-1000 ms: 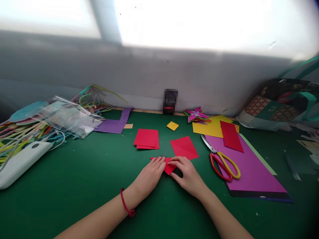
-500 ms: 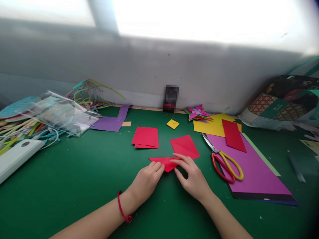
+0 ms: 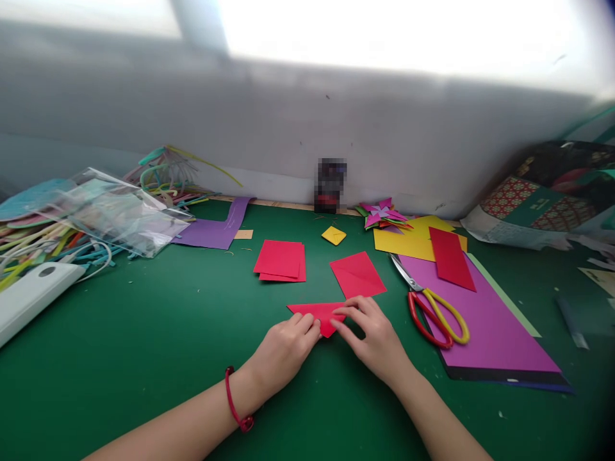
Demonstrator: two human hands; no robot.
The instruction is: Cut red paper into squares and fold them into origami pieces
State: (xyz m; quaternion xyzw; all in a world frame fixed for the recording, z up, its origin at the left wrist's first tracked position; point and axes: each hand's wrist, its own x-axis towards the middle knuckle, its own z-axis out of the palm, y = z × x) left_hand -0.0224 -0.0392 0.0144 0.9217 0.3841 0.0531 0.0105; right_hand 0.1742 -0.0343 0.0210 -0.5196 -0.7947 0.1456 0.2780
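Note:
A red sheet of paper (image 3: 314, 310), folded into a triangle with its long edge away from me, lies on the green table. My left hand (image 3: 288, 342) is closed on its left and near part, fingertips pressed down close to the lower point. At the right end, my right hand (image 3: 369, 333) grips the same paper, fingers on top and thumb at the near side; its right corner is hidden. Just beyond sits a single red square (image 3: 358, 275) with a faint crease. Farther left are stacked red squares (image 3: 278, 259).
Scissors (image 3: 427, 304) with red and yellow handles lie on purple sheets (image 3: 494, 333) at right. Behind are a small yellow folded paper (image 3: 334, 235) and a colourful paper star (image 3: 382, 214). Pipe cleaners, a clear plastic bag (image 3: 129, 218) and a white power bank (image 3: 36, 298) occupy the left.
My right thumb has moved up and inward onto the red paper, closer to the fingers. The left hand stays on the paper, nearly unmoved. The view has tilted slightly.

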